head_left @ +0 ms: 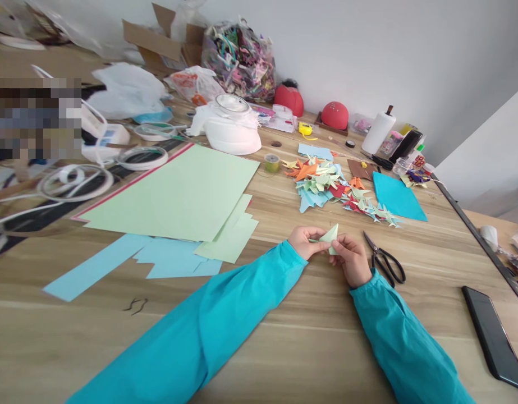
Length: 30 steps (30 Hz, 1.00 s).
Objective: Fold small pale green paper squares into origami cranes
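A folded piece of pale green paper is held up over the desk, just to the left of the scissors. It is pinched from both sides: one edge is pressed between the thumb and fingers of the left hand, while the lower right part is gripped between the thumb and fingertips of the right hand; the fingers at the back are partly hidden. The piece is judged to be almost weightless, crisp along its creases and easily bent or torn at its points, so it is best taken by the layered edges, with light pressure. Beside the scissors, of which one pair is seen, one black smartphone is placed to the right and nearer. Beyond them, one teal sheet and a heap of origami pieces, too overlapped to be counted, are found. Well to their left, one large green sheet, at least two smaller green pieces and one long blue strip are laid out. Farther beyond, one spool, one yellow tape measure and two red domed objects can be counted.
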Motion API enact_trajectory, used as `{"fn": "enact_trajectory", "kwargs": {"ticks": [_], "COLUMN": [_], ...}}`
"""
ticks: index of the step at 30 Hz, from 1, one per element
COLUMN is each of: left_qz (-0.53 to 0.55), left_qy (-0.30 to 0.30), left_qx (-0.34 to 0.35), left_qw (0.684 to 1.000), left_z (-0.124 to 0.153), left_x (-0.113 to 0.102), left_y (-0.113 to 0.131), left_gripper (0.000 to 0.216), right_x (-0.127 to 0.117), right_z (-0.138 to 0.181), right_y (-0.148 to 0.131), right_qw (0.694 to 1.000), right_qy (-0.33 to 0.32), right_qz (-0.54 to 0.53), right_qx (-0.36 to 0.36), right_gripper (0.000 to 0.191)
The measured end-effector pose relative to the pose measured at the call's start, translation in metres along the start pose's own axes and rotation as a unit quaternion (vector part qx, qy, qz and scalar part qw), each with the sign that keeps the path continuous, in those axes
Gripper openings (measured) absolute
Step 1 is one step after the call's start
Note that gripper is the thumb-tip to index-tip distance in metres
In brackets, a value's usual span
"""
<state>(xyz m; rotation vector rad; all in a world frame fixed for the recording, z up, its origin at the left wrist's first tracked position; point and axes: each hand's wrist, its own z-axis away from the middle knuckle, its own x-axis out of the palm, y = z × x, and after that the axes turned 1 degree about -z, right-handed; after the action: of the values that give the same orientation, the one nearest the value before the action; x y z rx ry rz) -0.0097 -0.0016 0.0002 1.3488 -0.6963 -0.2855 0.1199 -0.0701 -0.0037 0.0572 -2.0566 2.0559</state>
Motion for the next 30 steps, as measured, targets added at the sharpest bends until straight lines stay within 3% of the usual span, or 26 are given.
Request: {"fn": "enact_trajectory", "kwargs": {"ticks": [4, 10, 15, 26, 30], "left_qz": [0.007, 0.033, 0.041, 0.017, 0.008], "left_qy": [-0.011, 0.064, 0.079, 0.054, 0.073], "left_qx": [0.002, 0.007, 0.005, -0.013, -0.004], "left_qw": [1.0, 0.997, 0.996, 0.998, 0.997], "left_z": [-0.001, -0.006, -0.005, -0.002, -0.002], "left_x": [0.0, -0.003, -0.001, 0.0, 0.002], "left_y": [-0.002, -0.011, -0.007, -0.001, -0.002], "left_gripper": [0.036, 0.041, 0.043, 0.036, 0.035], "right_x": [0.0, 0.005, 0.008, 0.006, 0.008], "right_z": [0.0, 0.001, 0.003, 0.004, 0.006], "right_y": [0.0, -0.001, -0.003, -0.004, -0.005], "right_qw": [1.0, 0.998, 0.995, 0.987, 0.988], "right_qy": [0.004, 0.005, -0.003, -0.037, -0.031], "right_qz": [-0.019, 0.057, 0.096, 0.151, 0.146], "right_qx": [0.008, -0.026, -0.026, -0.037, -0.031], "right_gripper": [0.017, 0.018, 0.021, 0.021, 0.021]}}
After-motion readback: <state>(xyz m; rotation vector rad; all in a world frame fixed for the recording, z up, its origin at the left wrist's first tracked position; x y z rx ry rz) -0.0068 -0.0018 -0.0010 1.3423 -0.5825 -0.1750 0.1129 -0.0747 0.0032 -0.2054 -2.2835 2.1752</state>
